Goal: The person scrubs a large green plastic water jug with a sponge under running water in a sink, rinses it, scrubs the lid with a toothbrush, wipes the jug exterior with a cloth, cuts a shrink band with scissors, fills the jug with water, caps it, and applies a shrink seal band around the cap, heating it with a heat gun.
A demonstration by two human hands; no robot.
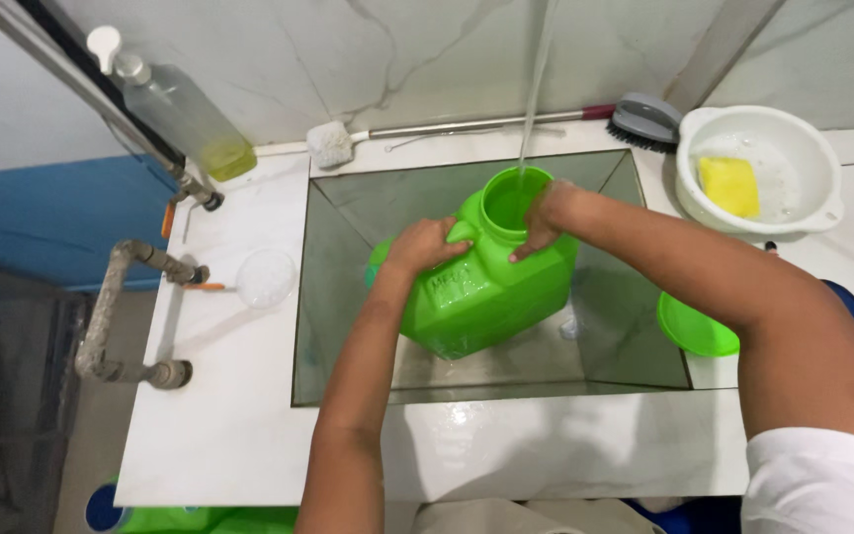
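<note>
The head camera looks down into a square steel sink [348, 287] set in a white marble counter [239, 415]. Inside the sink the person holds a bright green plastic jug [481, 287], tilted, with its wide round mouth turned up toward the back wall. A thin stream of water [536, 89] falls from above straight into that mouth.

The left hand [427, 245] lies closed over the jug's shoulder, beside the small handle near the neck, fingers curled down over the plastic. The right hand [544, 218] grips the rim of the mouth, with the thumb side on the outer wall; whether its fingers reach inside the opening cannot be told. Both hands are wrapped on the jug.

At the sink's right edge rests a round green lid [696, 326], partly hidden under the right forearm. Behind it on the counter stands a white plastic basin [822, 188] holding a yellow sponge [729, 185] and a little water. Along the back edge lie a long-handled brush with a white head [329, 144] and a grey scrubbing brush [644, 121], both against the wall. At the far left corner stands a clear pump bottle [185, 114] with yellowish liquid at its bottom. Left of the sink sit a small clear round lid [266, 277] and grey pipes [111, 307] with valves.
</note>
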